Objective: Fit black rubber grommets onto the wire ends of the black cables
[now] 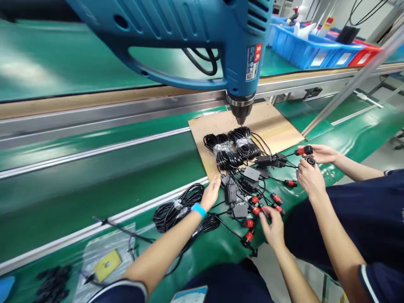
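My left hand (211, 194), with a blue band at the wrist, lies against the left side of a cluster of black junction boxes (231, 192). Its fingers are stretched out, with the tips partly hidden by the boxes. Fingers of my right hand (274, 228) are closed around a red-and-black cable connector (256, 210) at the front of the cluster. Several more red-ended connectors (249, 236) lie around it on short black cables. Tied coils of black cable (243, 141) sit behind the boxes, and another coil (178, 210) is beside my left forearm.
A blue power drill (241, 63) hangs overhead, chuck down, above a wooden board (268, 122). At right, a co-worker's hands (311, 179) hold a red-and-black connector (304, 150) and a round black one. Blue bins (303, 48) stand on the shelf. A yellow piece (107, 265) lies front left.
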`<state>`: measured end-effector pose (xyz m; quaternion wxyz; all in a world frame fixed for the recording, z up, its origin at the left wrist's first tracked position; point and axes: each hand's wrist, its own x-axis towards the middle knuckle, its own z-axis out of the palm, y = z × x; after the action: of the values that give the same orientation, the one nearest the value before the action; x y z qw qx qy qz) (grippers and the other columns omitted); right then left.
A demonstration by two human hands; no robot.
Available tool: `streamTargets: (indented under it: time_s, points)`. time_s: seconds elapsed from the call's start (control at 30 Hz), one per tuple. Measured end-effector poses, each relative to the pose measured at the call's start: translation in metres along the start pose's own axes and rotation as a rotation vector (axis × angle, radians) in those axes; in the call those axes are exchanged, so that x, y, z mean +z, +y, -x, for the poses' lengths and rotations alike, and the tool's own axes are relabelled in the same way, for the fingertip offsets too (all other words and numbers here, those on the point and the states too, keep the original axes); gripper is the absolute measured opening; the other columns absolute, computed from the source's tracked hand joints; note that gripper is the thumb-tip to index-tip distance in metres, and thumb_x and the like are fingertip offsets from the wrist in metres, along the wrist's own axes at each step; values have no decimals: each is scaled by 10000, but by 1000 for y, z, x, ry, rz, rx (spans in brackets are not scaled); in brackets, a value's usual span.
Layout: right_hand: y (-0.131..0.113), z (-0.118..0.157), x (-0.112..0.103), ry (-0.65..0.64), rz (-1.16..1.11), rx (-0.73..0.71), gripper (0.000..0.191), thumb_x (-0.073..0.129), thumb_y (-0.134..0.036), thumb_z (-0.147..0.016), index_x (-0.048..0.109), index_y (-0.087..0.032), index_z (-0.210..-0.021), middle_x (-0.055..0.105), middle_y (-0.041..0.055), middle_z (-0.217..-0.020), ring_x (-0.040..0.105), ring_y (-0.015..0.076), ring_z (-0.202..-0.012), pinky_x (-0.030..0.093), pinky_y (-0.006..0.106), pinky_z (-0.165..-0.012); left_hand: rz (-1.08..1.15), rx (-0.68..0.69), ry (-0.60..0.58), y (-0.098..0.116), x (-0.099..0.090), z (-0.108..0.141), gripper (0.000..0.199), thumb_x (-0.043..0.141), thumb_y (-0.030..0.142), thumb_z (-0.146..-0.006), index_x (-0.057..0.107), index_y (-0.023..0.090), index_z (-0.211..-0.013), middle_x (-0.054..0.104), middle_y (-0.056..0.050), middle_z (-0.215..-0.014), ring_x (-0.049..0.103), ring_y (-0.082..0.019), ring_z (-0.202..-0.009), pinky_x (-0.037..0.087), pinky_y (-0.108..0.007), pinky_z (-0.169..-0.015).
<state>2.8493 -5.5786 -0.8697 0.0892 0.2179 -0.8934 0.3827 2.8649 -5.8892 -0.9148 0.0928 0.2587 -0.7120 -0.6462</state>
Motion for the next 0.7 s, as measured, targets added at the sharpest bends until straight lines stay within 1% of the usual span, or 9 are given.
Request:
streamTargets:
  time_s: [0.07,0.1,0.17,0.23,0.3,0.37,0.47,0.53,0.7]
  points:
    - [-4,58,28,-80,21,-81,371,669,-461,-892,683,-217,-1172,724,99,-1113,670,267,-1037,539,416,-907,-122,105,-26,-10,-2,62,583,531,586,-950,566,197,-1382,546,-159,-1493,457,-316,-1424,270,-507,-1233]
    - [-4,80,39,-132,54,-135,459,715,-456,-858,661,-226,-1252,697,111,-1219,643,294,-1129,518,447,-962,-176,144,-76,-17,-3,93,538,548,571,-942,608,206,-1333,591,-156,-1436,487,-324,-1386,293,-526,-1215]
    - [0,107,57,-228,186,-232,667,745,-445,-827,550,-216,-1422,578,144,-1427,538,340,-1304,448,504,-1067,-267,195,-220,-33,-3,147,425,607,546,-905,714,226,-1163,713,-131,-1216,608,-328,-1198,403,-527,-1118]
    - [5,114,69,-280,316,-272,806,737,-407,-823,420,-173,-1526,473,178,-1525,440,362,-1397,363,538,-1138,-332,203,-363,-50,-3,182,312,614,502,-902,771,241,-965,761,-92,-982,685,-293,-981,509,-449,-964]
    - [9,109,77,-308,396,-267,844,705,-325,-824,342,-145,-1565,466,197,-1518,423,360,-1403,307,540,-1165,-373,178,-437,-63,-6,196,282,589,441,-921,781,242,-864,753,-67,-845,697,-251,-816,536,-380,-826]
    - [14,97,83,-349,443,-282,837,654,-254,-833,299,-133,-1582,493,204,-1480,446,347,-1372,292,527,-1163,-393,147,-424,-71,-15,196,239,604,390,-911,787,239,-885,750,-66,-859,694,-245,-820,520,-362,-817]
    - [22,77,86,-406,504,-320,735,590,-221,-858,357,-144,-1551,548,188,-1390,522,333,-1257,340,496,-1103,-376,89,-319,-75,-34,191,195,662,361,-873,787,241,-962,745,-74,-955,678,-260,-942,486,-367,-904]
    - [28,66,86,-435,547,-328,609,552,-216,-881,455,-157,-1479,602,163,-1273,575,316,-1147,388,462,-1034,-326,23,-241,-77,-42,194,169,676,349,-875,786,243,-947,737,-65,-946,671,-239,-928,478,-353,-920]
    - [32,55,86,-464,577,-368,422,480,-225,-919,554,-77,-1307,627,168,-1066,621,319,-1006,462,404,-826,-80,-280,-32,-98,-38,218,151,732,332,-887,733,181,-885,716,-34,-905,661,-187,-869,515,-385,-932]
